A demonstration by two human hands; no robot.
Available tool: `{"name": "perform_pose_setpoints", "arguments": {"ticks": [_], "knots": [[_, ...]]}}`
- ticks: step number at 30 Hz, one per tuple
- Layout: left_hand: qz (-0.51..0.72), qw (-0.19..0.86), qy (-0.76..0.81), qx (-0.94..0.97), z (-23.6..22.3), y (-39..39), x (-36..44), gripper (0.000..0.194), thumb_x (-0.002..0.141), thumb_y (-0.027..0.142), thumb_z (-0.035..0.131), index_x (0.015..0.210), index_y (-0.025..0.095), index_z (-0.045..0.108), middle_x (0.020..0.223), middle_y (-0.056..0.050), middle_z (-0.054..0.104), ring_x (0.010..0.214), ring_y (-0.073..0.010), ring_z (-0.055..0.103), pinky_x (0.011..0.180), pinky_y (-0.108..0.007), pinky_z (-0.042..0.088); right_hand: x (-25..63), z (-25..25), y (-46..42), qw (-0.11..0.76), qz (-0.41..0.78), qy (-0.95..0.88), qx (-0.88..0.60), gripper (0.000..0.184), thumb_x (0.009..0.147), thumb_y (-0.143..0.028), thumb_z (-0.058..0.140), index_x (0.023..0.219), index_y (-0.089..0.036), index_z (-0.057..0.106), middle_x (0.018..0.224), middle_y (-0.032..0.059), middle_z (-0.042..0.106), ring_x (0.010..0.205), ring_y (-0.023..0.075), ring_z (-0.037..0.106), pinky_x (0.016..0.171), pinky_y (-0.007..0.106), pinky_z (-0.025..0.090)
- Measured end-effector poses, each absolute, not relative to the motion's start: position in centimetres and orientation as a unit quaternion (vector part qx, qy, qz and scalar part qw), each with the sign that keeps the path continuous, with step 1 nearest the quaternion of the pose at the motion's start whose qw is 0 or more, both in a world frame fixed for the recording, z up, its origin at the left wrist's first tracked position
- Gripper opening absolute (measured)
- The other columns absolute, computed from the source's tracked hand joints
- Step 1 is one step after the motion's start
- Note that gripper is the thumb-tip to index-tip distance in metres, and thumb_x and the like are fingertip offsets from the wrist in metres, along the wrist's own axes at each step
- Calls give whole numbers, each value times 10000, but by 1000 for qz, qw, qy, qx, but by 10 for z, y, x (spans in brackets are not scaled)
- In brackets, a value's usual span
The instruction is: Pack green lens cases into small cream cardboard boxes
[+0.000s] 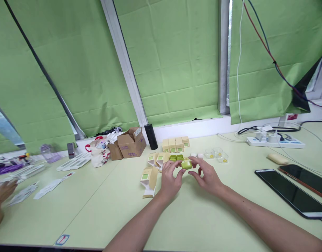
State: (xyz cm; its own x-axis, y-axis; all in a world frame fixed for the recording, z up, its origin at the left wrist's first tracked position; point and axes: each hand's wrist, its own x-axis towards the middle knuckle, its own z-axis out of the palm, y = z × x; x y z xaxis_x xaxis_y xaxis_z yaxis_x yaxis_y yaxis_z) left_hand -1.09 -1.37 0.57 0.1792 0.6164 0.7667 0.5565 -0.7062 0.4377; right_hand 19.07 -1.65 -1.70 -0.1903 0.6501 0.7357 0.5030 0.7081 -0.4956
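Between left hand (171, 177) and right hand (208, 175) | green case (187, 165) is held | left: pinched on it | right: half open, forefinger touching

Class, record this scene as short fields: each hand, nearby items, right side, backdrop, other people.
Left hand: holding small green case
Right hand: index fingertip at the case's right edge
Beyond hands: small cartons in a row
Right side: nearer phone, farther phone, power strip
Backdrop: green blinds
Other people: one hand, far left
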Motion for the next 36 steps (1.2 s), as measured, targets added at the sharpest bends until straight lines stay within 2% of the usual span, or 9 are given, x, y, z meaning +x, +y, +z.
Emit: {"name": "perform_pose_setpoints", "arguments": {"ticks": [7,13,19,26,36], "knots": [[503,26,407,762,5,-12,-10,267,1016,431,599,1058,207,737,921,-69,747,912,-236,674,866,-390,500,189,-16,-17,515,81,-772,-364,375,1019,-269,518,1393,-289,534,1060,82,716,902,238,659,670,364,579],[499,30,418,758,6,-11,-10,273,1021,417,585,962,202,741,861,-50,750,847,-220,666,841,-371,466,188,-14,-18,512,127,-770,-359,380,999,-298,565,1378,-294,542,1049,78,672,913,239,648,670,357,592],[485,46,395,779,10,-15,-11,358,1074,325,431,854,213,691,831,-37,739,819,-212,653,832,-376,412,186,-10,-20,534,206,-751,-330,395,996,-315,570,1388,-313,523,1182,94,590,1052,244,609,740,355,616],[467,39,387,794,8,-14,-12,185,1014,251,541,884,214,667,856,-28,736,838,-215,638,825,-376,379,183,-11,-19,560,328,-691,-317,360,995,-441,600,1316,-287,548,1272,102,592,1182,265,583,757,332,598],[452,13,386,804,8,-14,-12,121,986,214,589,908,215,681,880,-29,751,846,-216,647,842,-396,388,182,-13,-12,573,473,-617,-259,466,919,-534,705,1272,-253,591,1311,127,628,1147,280,596,661,323,593]]}}
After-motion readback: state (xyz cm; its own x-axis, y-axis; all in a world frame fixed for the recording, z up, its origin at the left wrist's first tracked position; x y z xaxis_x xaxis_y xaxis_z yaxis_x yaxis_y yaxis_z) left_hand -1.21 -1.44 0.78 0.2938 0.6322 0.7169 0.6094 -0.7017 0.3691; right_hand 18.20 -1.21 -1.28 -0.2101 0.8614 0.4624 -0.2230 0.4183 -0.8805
